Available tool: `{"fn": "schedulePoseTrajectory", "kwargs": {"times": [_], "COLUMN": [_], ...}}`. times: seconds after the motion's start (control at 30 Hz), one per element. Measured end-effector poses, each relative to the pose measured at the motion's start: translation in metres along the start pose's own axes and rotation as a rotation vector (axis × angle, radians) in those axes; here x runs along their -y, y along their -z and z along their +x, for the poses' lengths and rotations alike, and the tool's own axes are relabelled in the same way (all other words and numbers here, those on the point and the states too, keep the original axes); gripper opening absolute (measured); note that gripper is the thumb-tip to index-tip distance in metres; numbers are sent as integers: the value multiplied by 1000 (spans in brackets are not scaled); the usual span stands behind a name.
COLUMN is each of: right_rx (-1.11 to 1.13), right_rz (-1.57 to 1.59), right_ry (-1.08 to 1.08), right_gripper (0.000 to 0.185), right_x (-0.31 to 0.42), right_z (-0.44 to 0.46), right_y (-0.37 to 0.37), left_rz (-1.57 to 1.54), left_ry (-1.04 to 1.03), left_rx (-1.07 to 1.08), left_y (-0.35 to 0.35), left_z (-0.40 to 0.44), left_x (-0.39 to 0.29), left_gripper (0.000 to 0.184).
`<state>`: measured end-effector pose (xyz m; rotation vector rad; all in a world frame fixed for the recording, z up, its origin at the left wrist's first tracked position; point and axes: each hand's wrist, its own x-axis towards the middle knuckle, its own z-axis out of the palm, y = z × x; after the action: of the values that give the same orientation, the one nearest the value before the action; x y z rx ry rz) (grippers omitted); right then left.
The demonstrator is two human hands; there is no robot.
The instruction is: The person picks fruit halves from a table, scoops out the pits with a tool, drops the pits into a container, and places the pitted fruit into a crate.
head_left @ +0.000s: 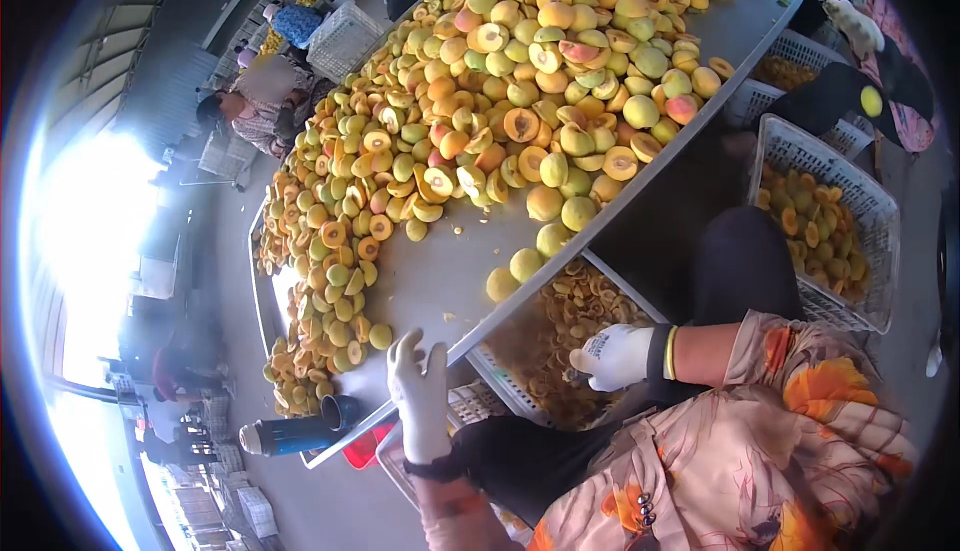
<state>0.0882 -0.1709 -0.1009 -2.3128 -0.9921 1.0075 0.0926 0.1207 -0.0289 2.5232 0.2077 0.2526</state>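
Note:
My left hand [418, 391], in a white glove, is raised at the near edge of a metal table [440, 271]. Its fingers are apart with nothing in them. My right hand [617, 356], also gloved, is closed above a crate of brownish-orange fruit scraps [575, 326]. Something small and dark shows at its fingertips, too little of it to name. A large heap of yellow peaches [520, 126], many cut in half with pits or hollows showing, covers much of the table. Several peaches [525, 264] lie along the near edge between my hands.
A blue cylindrical flask [290, 437] and a dark cup [340, 412] are by the table's left corner. To my right stands a white crate [880, 221] of peach halves. Other people [270, 101] sit around the table. A red container [368, 448] is below.

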Motion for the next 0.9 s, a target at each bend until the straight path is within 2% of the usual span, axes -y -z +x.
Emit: {"fn": "schedulePoseTrajectory", "kwargs": {"times": [0.03,0.1,0.2,0.23,0.33,0.4,0.5,0.57,0.63,0.77,0.87,0.9], "right_rx": [23,27,14,-1,-73,-135,-402,-608,-640,-761,-795,-826], "right_rz": [-23,-4,28,43,120,183,410,453,489,338,278,264], "right_ry": [-5,-8,0,15,45,42,114,258,302,413,375,393], "right_gripper": [30,30,30,30,33,34,29,34,36,38,39,38], "right_x": [-3,-7,-11,-13,-10,-5,-8,-6,15,44,55,60], "right_z": [4,5,5,6,-1,-6,-1,3,-6,-21,-28,-35], "right_y": [-3,-5,-4,-3,14,25,24,21,30,32,16,14], "left_rz": [105,151,219,169,123,-192,-688,-1075,-1356,-1546,-1615,-1493], "left_ry": [-120,-136,-225,-209,-186,-36,212,219,188,122,114,43], "left_rx": [43,271,545,573,504,466,418,484,546,512,350,277], "left_y": [-23,-57,-99,-104,-101,-86,-53,-37,-34,-31,-31,-37], "left_z": [23,60,97,104,114,106,81,54,27,-25,-61,-68], "left_x": [-6,-29,-21,-17,4,8,14,6,4,-34,-71,-70], "left_gripper": [44,53,57,58,56,52,52,57,68,70,69,68]}}
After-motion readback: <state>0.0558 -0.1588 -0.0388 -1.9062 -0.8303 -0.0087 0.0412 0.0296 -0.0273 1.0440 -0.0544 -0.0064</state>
